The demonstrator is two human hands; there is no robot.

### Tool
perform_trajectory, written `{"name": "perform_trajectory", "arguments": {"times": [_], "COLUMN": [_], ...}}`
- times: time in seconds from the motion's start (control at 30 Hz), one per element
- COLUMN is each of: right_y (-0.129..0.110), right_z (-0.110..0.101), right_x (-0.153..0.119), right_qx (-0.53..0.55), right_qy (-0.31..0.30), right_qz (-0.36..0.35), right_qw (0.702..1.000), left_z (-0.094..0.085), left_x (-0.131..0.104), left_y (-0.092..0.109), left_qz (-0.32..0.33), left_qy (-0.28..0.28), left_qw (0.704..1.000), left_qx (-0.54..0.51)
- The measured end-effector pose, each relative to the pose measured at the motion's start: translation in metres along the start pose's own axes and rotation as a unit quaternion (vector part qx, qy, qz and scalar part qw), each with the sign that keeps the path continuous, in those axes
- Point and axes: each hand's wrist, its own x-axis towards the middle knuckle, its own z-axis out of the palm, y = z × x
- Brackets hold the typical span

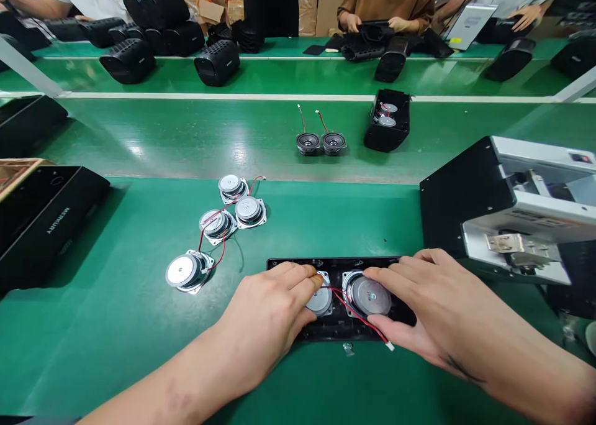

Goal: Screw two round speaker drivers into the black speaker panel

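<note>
A black panel (338,332) lies on the green table in front of me, with two round speakers in it, magnet side up. My left hand (279,301) grips the left speaker (320,299), its fingers over the upper edge and its thumb below. Around the right speaker (371,296) curl the thumb and fingers of my right hand (426,307). Red and black wires cross both speakers and end in a white connector (390,345) at the panel's front edge. Several loose speakers (216,224) lie magnet side up to the left.
At the right stands a black and silver machine (470,214). Black housings (51,226) sit at the left. Two speakers (321,142) and an open housing (387,120) rest on the belt (186,133). People handle black parts across the line.
</note>
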Motion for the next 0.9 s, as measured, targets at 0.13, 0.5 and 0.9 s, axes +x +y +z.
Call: {"name": "perform_trajectory", "arguments": {"times": [0.13,0.5,0.9], "right_y": [-0.001,-0.002,-0.01], "right_z": [0.005,0.01,0.009], "right_x": [-0.005,-0.004,0.001], "right_qx": [-0.004,0.009,-0.006], "right_qy": [0.009,0.009,0.01], "right_qz": [0.008,0.014,0.015], "right_qw": [1.0,1.0,1.0], "left_z": [0.003,0.005,0.002], "left_x": [-0.001,-0.002,-0.001], "left_y": [0.0,-0.001,0.001], "left_qz": [-0.002,0.001,-0.021], "left_qy": [0.0,0.013,-0.025], "left_qw": [1.0,1.0,0.999], "left_qx": [-0.001,0.01,0.018]}}
